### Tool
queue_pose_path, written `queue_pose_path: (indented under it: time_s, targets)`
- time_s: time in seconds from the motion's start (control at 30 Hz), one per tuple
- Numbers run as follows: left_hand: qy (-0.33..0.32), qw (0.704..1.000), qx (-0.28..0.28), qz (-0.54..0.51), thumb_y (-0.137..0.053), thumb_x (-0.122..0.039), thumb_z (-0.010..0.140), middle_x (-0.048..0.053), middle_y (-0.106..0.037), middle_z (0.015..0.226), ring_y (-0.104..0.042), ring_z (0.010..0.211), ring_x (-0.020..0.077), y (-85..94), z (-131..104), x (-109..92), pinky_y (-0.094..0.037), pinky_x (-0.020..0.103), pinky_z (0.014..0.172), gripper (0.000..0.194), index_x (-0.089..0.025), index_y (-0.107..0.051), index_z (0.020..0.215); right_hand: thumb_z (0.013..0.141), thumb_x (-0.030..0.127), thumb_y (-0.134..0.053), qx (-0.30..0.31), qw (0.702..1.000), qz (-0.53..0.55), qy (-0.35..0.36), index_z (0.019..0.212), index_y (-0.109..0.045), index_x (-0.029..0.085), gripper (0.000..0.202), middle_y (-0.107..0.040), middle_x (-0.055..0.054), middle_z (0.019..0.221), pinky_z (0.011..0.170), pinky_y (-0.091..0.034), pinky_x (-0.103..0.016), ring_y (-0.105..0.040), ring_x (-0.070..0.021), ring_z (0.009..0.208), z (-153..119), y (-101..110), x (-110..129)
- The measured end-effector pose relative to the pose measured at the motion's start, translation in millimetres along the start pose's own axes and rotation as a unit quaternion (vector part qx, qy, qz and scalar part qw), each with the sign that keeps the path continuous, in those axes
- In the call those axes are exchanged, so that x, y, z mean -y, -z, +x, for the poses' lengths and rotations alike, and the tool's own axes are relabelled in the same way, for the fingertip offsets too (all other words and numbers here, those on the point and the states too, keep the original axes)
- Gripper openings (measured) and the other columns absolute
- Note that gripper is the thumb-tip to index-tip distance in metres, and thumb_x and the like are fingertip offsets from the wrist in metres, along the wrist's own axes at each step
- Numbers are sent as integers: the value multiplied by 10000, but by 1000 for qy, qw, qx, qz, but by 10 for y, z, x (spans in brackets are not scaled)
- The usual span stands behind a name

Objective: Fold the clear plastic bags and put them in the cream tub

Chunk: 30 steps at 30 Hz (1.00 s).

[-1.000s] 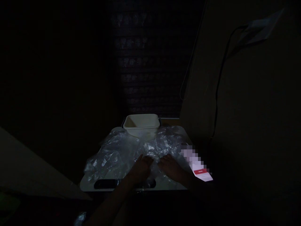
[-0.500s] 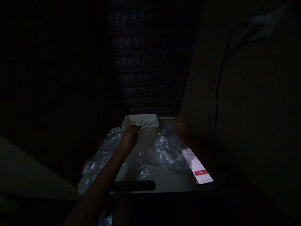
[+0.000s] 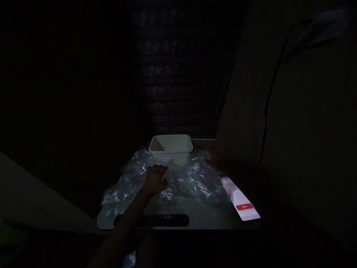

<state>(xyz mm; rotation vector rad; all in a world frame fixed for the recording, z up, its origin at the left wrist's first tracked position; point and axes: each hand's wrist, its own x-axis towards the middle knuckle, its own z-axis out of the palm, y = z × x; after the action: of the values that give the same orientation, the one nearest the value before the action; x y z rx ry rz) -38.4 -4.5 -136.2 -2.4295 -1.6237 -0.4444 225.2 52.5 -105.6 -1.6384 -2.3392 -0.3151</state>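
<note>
Clear plastic bags lie crumpled over a small light-coloured table, in a left heap (image 3: 124, 186) and a right heap (image 3: 202, 178). My left hand (image 3: 155, 179) rests palm down on the plastic between them, fingers stretched out and thumb apart, gripping nothing. My right hand (image 3: 217, 159) is in deep shadow at the far right edge of the right heap. It seems to touch the plastic there, but its fingers are too dark to make out. Just beyond the bags stands a white rectangular tub (image 3: 171, 152) with an open top.
A lit phone (image 3: 241, 201) with a red button on its screen lies at the table's right edge. A dark slot (image 3: 167, 220) runs along the table's near edge. Slatted blinds (image 3: 164, 89) hang behind, and a black cable (image 3: 266, 111) runs down the right wall.
My left hand has come down and nearer to me, its fingers now spread instead of pinching plastic. The plastic raised before the tub has dropped, baring its front. The view has shifted slightly.
</note>
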Motion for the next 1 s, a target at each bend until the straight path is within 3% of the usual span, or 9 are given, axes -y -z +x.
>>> queue_pose_path:
  time_s: [0.1,0.2,0.27,0.33,0.43,0.57,0.7,0.87,1.0]
  targets:
    - [2,999,-44,32,-477,-305,618,79,-414,1110,-326,997,292,158,-77,-138,-256,455,774,426,-210,-450,1032,667,266,-423,-11,987,22,162,1093,-396,157,440,-408,-94,1142,896,-111,-409,-276,-225,1080,-236,68,273]
    - [-36,998,-38,46,-390,-322,697,79,-388,1147,-303,1038,255,132,-157,-301,-191,440,841,402,-195,-408,1078,667,370,-435,30,964,34,262,1070,-413,192,442,-402,-72,1146,903,-65,-424,-231,-222,1101,-486,-141,598]
    - [-55,997,-6,61,-407,-328,691,88,-372,1168,-276,1066,255,12,-192,-355,-166,438,861,439,-184,-378,1105,660,359,-455,35,967,21,250,1043,-436,185,422,-407,-83,1135,893,-63,-447,-223,-238,1098,-575,-353,744]
    - [-54,994,38,84,-441,-291,673,94,-384,1161,-282,1068,258,-132,-214,-344,-175,441,858,441,-178,-386,1096,687,256,-438,51,972,-2,228,881,-534,185,228,-487,-76,1026,891,-69,-445,-287,-225,1053,-589,-530,802]
    - [-56,989,82,106,-427,-194,683,85,-411,1141,-318,1051,234,-286,-241,-256,-213,414,847,371,-179,-422,1054,697,159,-414,66,974,-23,215,703,-567,181,154,-550,-53,824,893,-95,-416,-391,-188,930,-537,-618,748]
    - [-84,990,79,78,-433,-236,698,94,-424,1124,-344,1031,216,-314,-280,-152,-238,382,843,371,-177,-408,1064,695,130,-403,34,982,-30,184,693,-564,167,165,-541,-61,794,875,-156,-378,-411,-176,875,-491,-478,549]
    - [-98,991,75,45,-473,-302,670,112,-426,1116,-344,1028,236,-220,-298,-142,-213,411,853,440,-171,-391,1082,683,210,-427,8,989,-5,145,870,-538,180,220,-492,-80,984,867,-153,-396,-329,-215,1004,-510,-355,397]
    - [-116,992,29,39,-488,-320,651,107,-357,1178,-248,1085,277,-127,-244,-358,-82,482,879,414,-175,-436,1035,666,358,-430,-33,994,31,96,1074,-414,198,438,-363,-96,1164,863,-63,-476,-178,-269,1107,-513,-294,432]
    - [-160,985,56,26,-442,-233,698,92,-522,986,-382,982,235,-246,-179,-600,-125,471,868,264,-160,-489,947,642,395,-447,7,988,56,147,1003,-474,214,405,-445,-70,1083,876,-55,-454,-251,-245,1070,-581,-222,491]
